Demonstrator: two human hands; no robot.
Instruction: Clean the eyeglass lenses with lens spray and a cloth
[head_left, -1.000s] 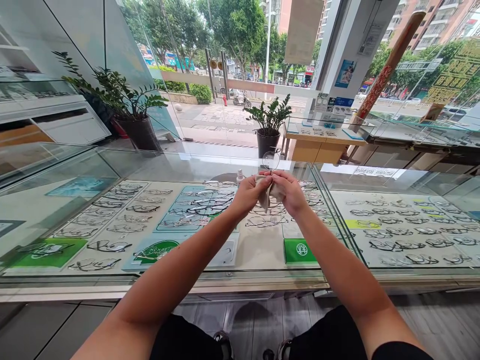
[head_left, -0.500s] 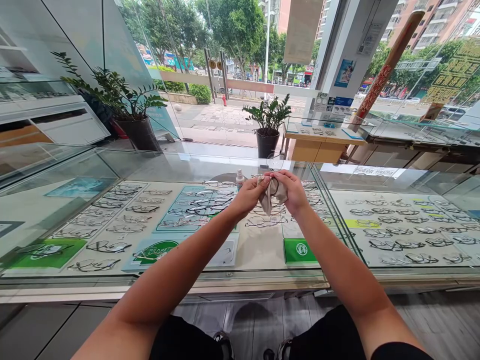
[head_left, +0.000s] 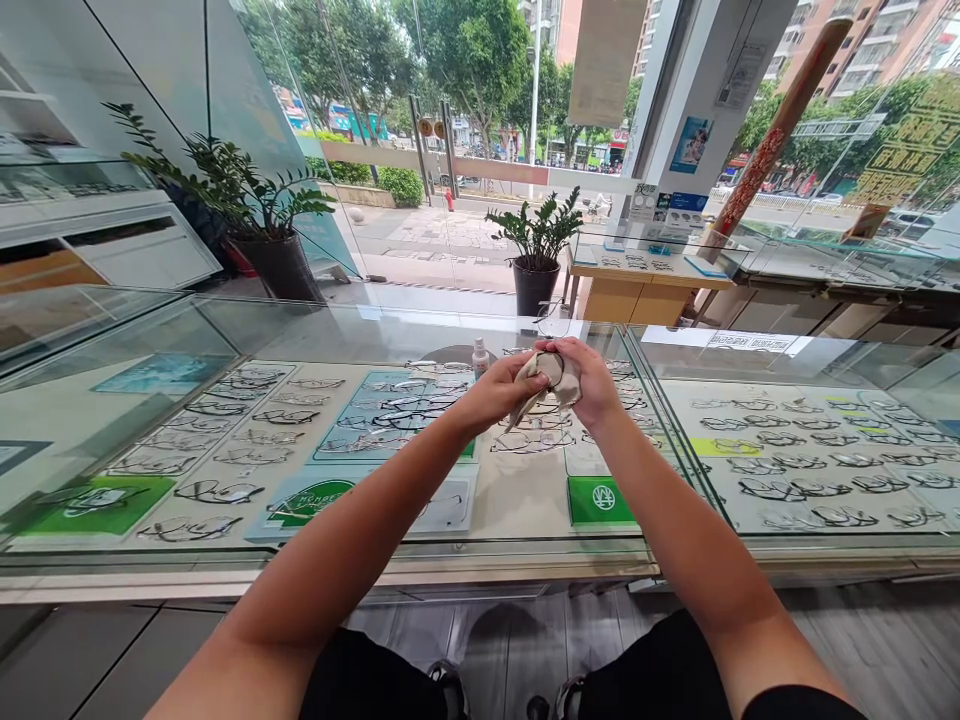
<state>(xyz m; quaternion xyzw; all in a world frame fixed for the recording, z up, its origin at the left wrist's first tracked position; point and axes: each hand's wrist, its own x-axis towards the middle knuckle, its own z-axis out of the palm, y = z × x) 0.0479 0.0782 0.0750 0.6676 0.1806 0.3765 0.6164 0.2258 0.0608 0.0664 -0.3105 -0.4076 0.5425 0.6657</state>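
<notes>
Over the glass counter I hold a pair of dark-rimmed eyeglasses (head_left: 561, 366) and a beige cloth (head_left: 570, 388) between both hands. My left hand (head_left: 496, 392) is closed on the cloth, its thumb pressing it against one lens. On the other side, my right hand (head_left: 594, 380) grips the eyeglasses, with part of the cloth under its fingers. The far lens and temples are partly hidden by my fingers. A small white spray bottle (head_left: 480, 357) stands on the counter just beyond my left hand.
Beneath the counter's glass top (head_left: 360, 320) lie rows of eyeglass frames (head_left: 420, 405) and a green card (head_left: 600, 500). A second display section (head_left: 810, 460) adjoins on the right. A potted plant (head_left: 535, 285) and a wooden table (head_left: 637, 298) stand beyond the counter.
My left thumb and the cloth have shifted slightly right and down across the lens. The cloth lies flatter, and more of the round rim shows.
</notes>
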